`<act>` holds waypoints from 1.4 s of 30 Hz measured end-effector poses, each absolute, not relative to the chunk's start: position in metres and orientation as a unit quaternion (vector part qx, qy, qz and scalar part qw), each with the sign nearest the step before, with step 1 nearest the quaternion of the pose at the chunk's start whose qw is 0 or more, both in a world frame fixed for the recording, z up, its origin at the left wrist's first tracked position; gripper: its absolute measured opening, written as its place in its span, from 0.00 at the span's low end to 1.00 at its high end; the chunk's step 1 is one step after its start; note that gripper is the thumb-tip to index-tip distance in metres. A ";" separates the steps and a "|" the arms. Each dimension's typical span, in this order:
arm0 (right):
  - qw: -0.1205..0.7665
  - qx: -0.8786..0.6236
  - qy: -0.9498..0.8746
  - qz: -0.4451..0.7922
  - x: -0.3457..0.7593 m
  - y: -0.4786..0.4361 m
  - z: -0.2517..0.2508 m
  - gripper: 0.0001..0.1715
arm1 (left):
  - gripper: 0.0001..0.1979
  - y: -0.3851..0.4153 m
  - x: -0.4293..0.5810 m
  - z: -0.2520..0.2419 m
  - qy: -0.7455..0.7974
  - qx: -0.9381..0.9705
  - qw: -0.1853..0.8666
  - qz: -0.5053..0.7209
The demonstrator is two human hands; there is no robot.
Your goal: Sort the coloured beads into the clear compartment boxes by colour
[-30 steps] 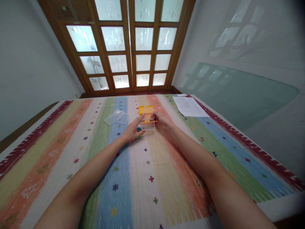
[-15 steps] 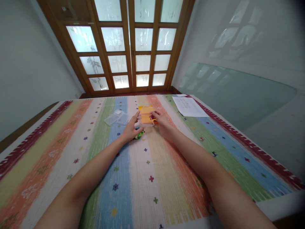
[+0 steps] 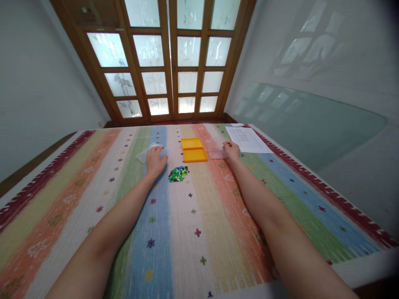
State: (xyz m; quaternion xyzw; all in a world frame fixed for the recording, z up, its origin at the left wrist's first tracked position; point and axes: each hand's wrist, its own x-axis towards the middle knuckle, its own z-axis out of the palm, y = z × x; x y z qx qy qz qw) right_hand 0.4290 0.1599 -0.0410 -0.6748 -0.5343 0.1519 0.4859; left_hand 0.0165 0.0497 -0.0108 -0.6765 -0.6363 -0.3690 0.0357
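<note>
My left hand (image 3: 156, 160) is over a clear plastic box (image 3: 142, 158) on the left, its thumb apart from the curved fingers. The hand covers much of that box, and whether it touches it is hard to see. On the right, my right hand (image 3: 231, 149) pinches the edge of another clear plastic box (image 3: 217, 153), low over the cloth. Between the hands an opened yellow case (image 3: 195, 155) lies flat, its two halves unfolded. Nearer to me is a small heap of tiny green, blue, brown and yellow pieces (image 3: 178, 174).
A striped cloth (image 3: 183, 232) covers the table. A printed white sheet (image 3: 249, 139) lies at the back right, just beyond my right hand. Wooden doors with glass panes (image 3: 187, 54) stand behind the table, with walls on either side.
My hands have moved apart from the yellow case. The right hand has carried a clear box off it to the right; the left has moved left over the other clear box.
</note>
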 end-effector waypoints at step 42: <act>0.329 -0.518 -0.789 0.041 0.376 0.120 -0.030 0.16 | 0.30 0.042 0.020 -0.018 -0.648 -0.715 0.070 -0.252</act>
